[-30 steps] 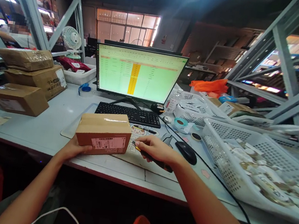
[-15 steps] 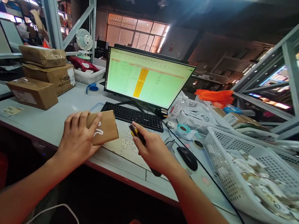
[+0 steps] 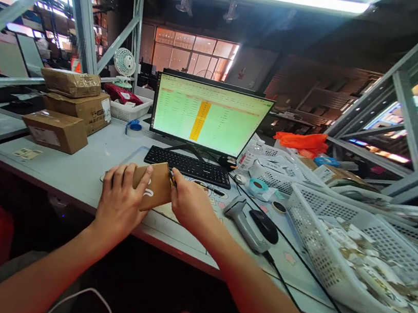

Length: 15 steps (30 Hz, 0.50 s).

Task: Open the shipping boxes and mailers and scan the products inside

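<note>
My left hand [image 3: 121,198] is closed around a small brown cardboard box [image 3: 160,187] with a white curved mark, its fingers across the near face. In my right hand [image 3: 191,198] is a box cutter [image 3: 172,176] with black and yellow parts, mostly hidden by the fingers. Its tip meets the right end of the box near the upper corner; whether the blade has gone in cannot be made out. Behind the hands lies a black keyboard [image 3: 188,165], with a pen [image 3: 210,189] in front of it. A grey barcode scanner [image 3: 248,227] rests right of my right wrist.
A monitor [image 3: 210,115] stands behind the keyboard. Stacked cardboard boxes [image 3: 55,129] occupy the left. On the right are a black mouse [image 3: 263,225], tape rolls [image 3: 258,185] and a white basket [image 3: 321,245] of small packets. Cables run along the desk's right side.
My right hand has brought the box cutter leftward to the box's right end. The pen and more of the scanner now show. The view has tilted up slightly.
</note>
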{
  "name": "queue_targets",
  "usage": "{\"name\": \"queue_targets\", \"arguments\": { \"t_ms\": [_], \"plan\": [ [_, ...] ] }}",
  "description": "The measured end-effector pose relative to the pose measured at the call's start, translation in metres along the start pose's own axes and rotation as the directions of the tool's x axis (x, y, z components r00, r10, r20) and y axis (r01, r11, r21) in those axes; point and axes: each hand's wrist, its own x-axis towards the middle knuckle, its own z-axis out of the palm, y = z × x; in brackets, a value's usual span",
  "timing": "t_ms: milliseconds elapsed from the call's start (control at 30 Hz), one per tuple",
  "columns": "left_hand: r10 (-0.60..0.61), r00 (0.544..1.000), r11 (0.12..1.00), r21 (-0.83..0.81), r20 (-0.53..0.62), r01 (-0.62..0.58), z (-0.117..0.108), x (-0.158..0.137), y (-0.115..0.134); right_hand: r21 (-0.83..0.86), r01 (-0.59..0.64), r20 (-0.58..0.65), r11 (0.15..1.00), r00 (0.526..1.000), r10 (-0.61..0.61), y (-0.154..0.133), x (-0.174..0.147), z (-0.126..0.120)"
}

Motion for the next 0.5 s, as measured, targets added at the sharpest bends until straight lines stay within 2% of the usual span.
{"name": "queue_targets", "arguments": {
  "t_ms": [167,300,400,500],
  "plan": [
    [-0.013,1.000,1.000,-0.021,-0.024,0.013,0.002,-0.001,0.003,-0.044,-0.072,0.100,0.996,0.992,0.076,-0.006,-0.018,0.004],
    [-0.006,0.999,0.999,-0.032,-0.036,0.005,0.005,-0.007,0.003,-0.024,-0.079,0.155,0.997,0.985,0.081,-0.003,-0.034,0.011],
    [-0.010,0.998,0.998,-0.061,-0.069,0.006,0.005,-0.009,-0.006,0.046,-0.022,0.139,0.999,0.990,0.015,0.006,-0.044,0.008],
    [-0.082,0.990,0.979,-0.194,-0.111,0.059,0.000,-0.008,-0.024,0.210,0.133,0.032,0.969,0.989,-0.143,0.023,-0.050,-0.012]
  ]
}}
